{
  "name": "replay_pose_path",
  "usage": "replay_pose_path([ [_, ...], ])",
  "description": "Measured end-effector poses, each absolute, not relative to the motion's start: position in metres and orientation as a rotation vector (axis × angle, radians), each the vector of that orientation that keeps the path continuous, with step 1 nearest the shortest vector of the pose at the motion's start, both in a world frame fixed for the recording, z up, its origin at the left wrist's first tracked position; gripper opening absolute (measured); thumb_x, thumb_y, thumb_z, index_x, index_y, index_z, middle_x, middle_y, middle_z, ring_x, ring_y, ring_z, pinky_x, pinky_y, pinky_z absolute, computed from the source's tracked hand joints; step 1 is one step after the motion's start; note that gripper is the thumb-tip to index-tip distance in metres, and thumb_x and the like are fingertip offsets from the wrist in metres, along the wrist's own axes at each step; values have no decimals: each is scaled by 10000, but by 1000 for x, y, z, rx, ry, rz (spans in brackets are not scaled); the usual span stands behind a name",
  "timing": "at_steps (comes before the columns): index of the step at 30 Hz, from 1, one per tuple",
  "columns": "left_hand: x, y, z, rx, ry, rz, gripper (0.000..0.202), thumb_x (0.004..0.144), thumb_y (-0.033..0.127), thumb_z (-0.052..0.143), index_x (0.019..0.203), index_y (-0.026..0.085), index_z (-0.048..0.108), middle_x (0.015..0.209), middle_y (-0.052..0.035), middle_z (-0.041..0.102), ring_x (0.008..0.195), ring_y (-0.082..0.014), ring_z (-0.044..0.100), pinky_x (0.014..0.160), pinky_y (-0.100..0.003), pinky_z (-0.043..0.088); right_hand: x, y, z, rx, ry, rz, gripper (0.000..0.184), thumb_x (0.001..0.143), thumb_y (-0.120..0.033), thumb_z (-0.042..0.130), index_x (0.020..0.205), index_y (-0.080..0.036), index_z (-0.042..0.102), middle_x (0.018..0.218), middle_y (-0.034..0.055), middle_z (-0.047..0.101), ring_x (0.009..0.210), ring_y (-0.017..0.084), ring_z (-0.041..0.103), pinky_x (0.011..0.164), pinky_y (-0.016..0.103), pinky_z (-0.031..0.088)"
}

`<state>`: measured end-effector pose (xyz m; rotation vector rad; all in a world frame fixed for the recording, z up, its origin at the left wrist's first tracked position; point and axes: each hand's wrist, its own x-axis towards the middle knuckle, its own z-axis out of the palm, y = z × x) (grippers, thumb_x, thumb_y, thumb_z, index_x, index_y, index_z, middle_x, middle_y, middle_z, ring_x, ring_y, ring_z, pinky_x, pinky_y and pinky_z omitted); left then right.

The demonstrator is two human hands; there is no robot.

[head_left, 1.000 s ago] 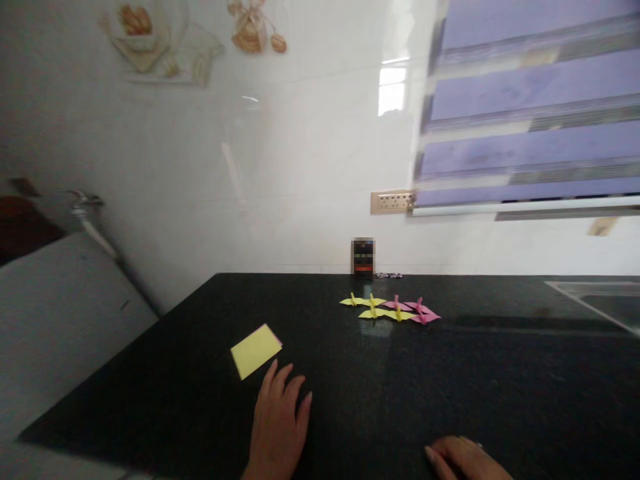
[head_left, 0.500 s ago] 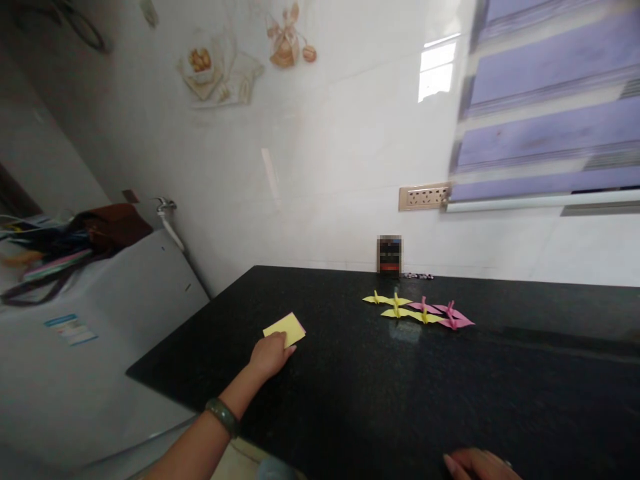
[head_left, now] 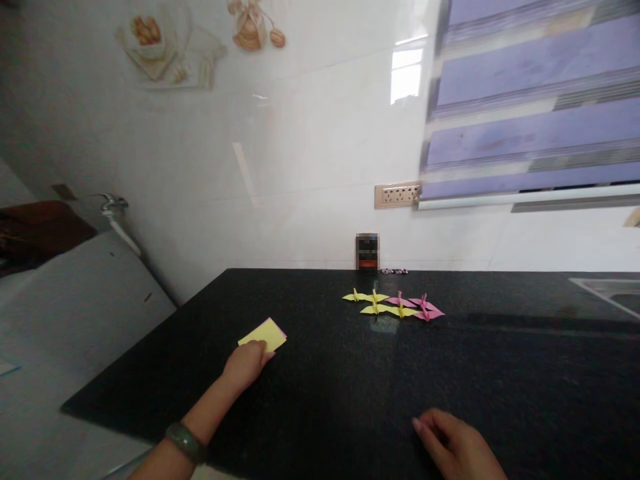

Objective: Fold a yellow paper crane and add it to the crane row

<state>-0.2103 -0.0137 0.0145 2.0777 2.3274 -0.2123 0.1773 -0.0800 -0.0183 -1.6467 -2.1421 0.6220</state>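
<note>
My left hand (head_left: 245, 365) reaches over the dark countertop (head_left: 320, 400), a green bangle round its wrist. Its fingers are closed on the near edge of a small stack of paper sheets (head_left: 270, 335), yellow on top with a thin pink edge showing beneath. At the lower right, my right hand (head_left: 457, 443) rests low over the counter with its fingers curled in and nothing visible in them. Beyond both hands stand folded paper cranes in two rows touching each other, several yellow cranes (head_left: 376, 309) at the left and pink cranes (head_left: 426, 315) at the right.
Against the tiled wall stands a dark, blurred-out object (head_left: 368, 255), with a beaded string (head_left: 395, 271) beside it. A socket strip (head_left: 397, 195) and a purple striped blind (head_left: 500, 147) are above. At left are a tap (head_left: 114, 203) and a white appliance (head_left: 100, 313) bearing a brown bag (head_left: 45, 233).
The view has turned to the right, so the scene sits further left. More of my right hand has come into view. My left hand stays on the paper stack.
</note>
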Motion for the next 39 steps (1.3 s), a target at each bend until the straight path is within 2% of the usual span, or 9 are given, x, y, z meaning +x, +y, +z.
replay_pose_path([
  [4, -211, -13, 13, 2081, 2313, -204, 332, 822, 389, 363, 870, 129, 565, 905, -132, 611, 862, -221, 572, 745, -318, 401, 133, -5, 25, -1759, -2202, 112, 313, 855, -370, 347, 809, -196, 604, 789, 46, 643, 712, 161, 600, 637, 245, 410],
  [8, -212, -12, 10, 2088, 2318, -176, 298, 824, 342, 373, 895, 120, 559, 907, -137, 613, 856, -218, 576, 747, -316, 404, 85, 77, 49, -1825, -2175, -48, 367, 850, -390, 385, 883, -93, 598, 907, 164, 607, 886, 253, 558, 753, 356, 394],
  [12, -214, -12, 7, 2098, 2322, -151, 276, 816, 316, 386, 890, 120, 565, 894, -130, 621, 842, -221, 580, 742, -321, 411, 57, 120, 48, -1859, -2187, -100, 283, 835, -280, 477, 1076, -132, 494, 1068, 80, 527, 896, 184, 544, 748, 377, 456],
  [14, -215, -11, 5, 2108, 2312, -142, 276, 816, 308, 376, 888, 121, 566, 892, -130, 622, 828, -226, 581, 726, -327, 417, 50, 127, 46, -1870, -2187, -119, 289, 832, -267, 484, 1088, -132, 485, 1078, 80, 520, 894, 181, 544, 743, 374, 462],
  [20, -219, -10, 4, 2133, 2240, -134, 299, 826, 308, 344, 889, 113, 561, 882, -135, 623, 813, -219, 585, 723, -327, 420, 73, 108, 51, -1916, -2129, -194, 272, 839, -283, 470, 1064, -136, 502, 1062, 77, 532, 887, 177, 546, 749, 371, 455],
  [22, -220, -9, 4, 2134, 2215, -134, 299, 826, 312, 341, 872, 113, 559, 883, -138, 620, 820, -224, 582, 728, -336, 418, 104, 92, 54, -1958, -2081, -218, 349, 882, -353, 337, 881, -131, 606, 907, 104, 611, 866, 202, 563, 768, 326, 402],
  [25, -220, -7, 3, 2121, 2218, -152, 304, 825, 322, 333, 855, 116, 555, 879, -141, 617, 812, -232, 583, 712, -343, 420, 162, 65, 54, -2068, -1997, -249, 461, 882, -407, 253, 806, -170, 640, 839, 108, 647, 808, 216, 586, 680, 292, 381],
  [28, -221, -7, 1, 2124, 2213, -133, 309, 826, 323, 321, 846, 118, 552, 872, -139, 617, 792, -233, 587, 692, -341, 421, 205, 46, 47, -2192, -1929, -260, 475, 862, -434, 274, 764, -165, 654, 783, 123, 661, 734, 228, 605, 600, 283, 365],
  [39, -218, -8, 3, 2135, 2231, -157, 311, 831, 332, 321, 838, 119, 548, 870, -137, 613, 797, -233, 584, 700, -337, 412, 215, 54, 11, -2299, -1899, -169, 456, 831, -466, 332, 751, -159, 658, 771, 133, 666, 741, 230, 616, 615, 284, 371],
])
